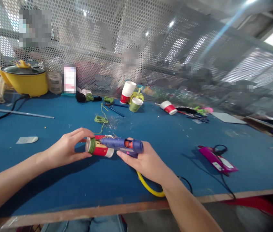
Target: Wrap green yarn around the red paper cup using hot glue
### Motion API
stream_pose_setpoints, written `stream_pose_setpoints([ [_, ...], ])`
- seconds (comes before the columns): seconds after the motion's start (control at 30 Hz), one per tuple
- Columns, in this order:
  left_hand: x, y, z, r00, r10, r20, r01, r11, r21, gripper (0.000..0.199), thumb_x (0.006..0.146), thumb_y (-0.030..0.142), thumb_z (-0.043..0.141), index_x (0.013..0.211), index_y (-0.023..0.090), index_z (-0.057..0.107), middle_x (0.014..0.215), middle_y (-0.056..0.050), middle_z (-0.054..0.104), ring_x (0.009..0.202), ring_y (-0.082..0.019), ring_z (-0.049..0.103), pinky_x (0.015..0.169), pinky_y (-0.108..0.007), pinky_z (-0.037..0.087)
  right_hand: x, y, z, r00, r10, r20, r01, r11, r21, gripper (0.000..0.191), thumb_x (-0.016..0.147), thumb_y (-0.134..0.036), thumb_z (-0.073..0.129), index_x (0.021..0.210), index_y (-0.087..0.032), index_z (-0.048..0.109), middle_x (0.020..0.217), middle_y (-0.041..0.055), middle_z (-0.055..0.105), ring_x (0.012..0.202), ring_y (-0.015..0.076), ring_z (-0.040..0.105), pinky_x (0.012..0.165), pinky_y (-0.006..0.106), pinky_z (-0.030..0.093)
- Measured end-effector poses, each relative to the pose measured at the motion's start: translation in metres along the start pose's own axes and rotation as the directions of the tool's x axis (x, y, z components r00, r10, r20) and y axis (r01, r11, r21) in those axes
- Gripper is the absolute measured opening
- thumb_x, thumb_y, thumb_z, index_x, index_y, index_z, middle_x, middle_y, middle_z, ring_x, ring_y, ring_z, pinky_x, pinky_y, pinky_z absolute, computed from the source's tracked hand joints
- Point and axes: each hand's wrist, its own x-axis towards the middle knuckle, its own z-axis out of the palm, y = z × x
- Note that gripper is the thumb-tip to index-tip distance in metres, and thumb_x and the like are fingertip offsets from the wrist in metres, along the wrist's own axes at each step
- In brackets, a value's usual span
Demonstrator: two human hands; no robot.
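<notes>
My left hand [65,148] grips a red and white paper cup [104,150] by its rim end, thumb below and fingers above. The cup lies on its side above the blue table, with green yarn [92,146] wound around it near the rim. In my right hand [148,161] is a blue glue gun [120,144], its nozzle pointing left at the cup, close to the wound yarn. Whether the nozzle touches the cup is hard to tell. A loose strand of green yarn [101,119] lies in loops behind the cup.
Along the back of the blue table [66,190] stand a yellow pot [28,80], a phone [69,79], stacked white cups [128,88] and a green cup [136,104]. Another red and white cup [168,107] lies tipped over. To the right is a purple packet [216,160] with a black cable.
</notes>
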Motion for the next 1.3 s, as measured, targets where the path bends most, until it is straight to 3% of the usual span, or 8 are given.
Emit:
stream_pose_setpoints([
  [0.23, -0.0027, 0.0035, 0.0011, 0.996, 0.085, 0.009, -0.086, 0.992, 0.092, 0.031, 0.084, 0.024, 0.054, 0.113, 0.019, 0.044, 0.115, -0.011, 0.054, 0.108, -0.021, 0.053, 0.090, -0.035, 0.049, 0.0011, -0.0004, -0.0008, 1.000, 0.026, -0.002, -0.026, 1.000, 0.013, 0.017, 0.075, -0.035, 0.058, 0.071, -0.018, 0.060, 0.063, 0.0004, 0.061, 0.060, 0.0147, 0.054, 0.057, 0.025, 0.044],
  [0.73, -0.0039, 0.0082, 0.0010, 0.997, 0.073, 0.029, -0.075, 0.991, 0.107, 0.031, 0.082, 0.017, 0.055, 0.112, 0.020, 0.047, 0.115, -0.010, 0.049, 0.102, -0.020, 0.056, 0.086, -0.032, 0.050, -0.0011, -0.0034, -0.0037, 1.000, 0.012, 0.006, -0.012, 1.000, 0.002, 0.017, 0.076, -0.034, 0.057, 0.073, -0.018, 0.062, 0.062, -0.0004, 0.060, 0.057, 0.0135, 0.052, 0.055, 0.024, 0.043],
  [0.93, -0.0050, 0.0085, 0.0011, 0.992, 0.126, 0.027, -0.129, 0.983, 0.130, 0.027, 0.083, 0.015, 0.053, 0.110, 0.018, 0.047, 0.115, -0.011, 0.049, 0.105, -0.020, 0.054, 0.088, -0.029, 0.049, 0.0006, -0.0013, -0.0037, 1.000, -0.007, -0.008, 0.007, 1.000, -0.018, 0.015, 0.075, -0.031, 0.057, 0.072, -0.017, 0.062, 0.063, 0.0002, 0.061, 0.059, 0.0138, 0.053, 0.056, 0.024, 0.043],
  [1.3, -0.0017, 0.0048, 0.0009, 0.998, 0.063, -0.004, -0.062, 0.992, 0.110, 0.030, 0.082, 0.021, 0.058, 0.109, 0.018, 0.046, 0.111, -0.010, 0.050, 0.101, -0.020, 0.055, 0.086, -0.031, 0.049, -0.0037, -0.0044, -0.0027, 0.999, 0.030, 0.014, -0.031, 0.999, 0.029, 0.017, 0.074, -0.034, 0.059, 0.069, -0.018, 0.059, 0.060, -0.0018, 0.057, 0.054, 0.0111, 0.047, 0.053, 0.022, 0.041],
])
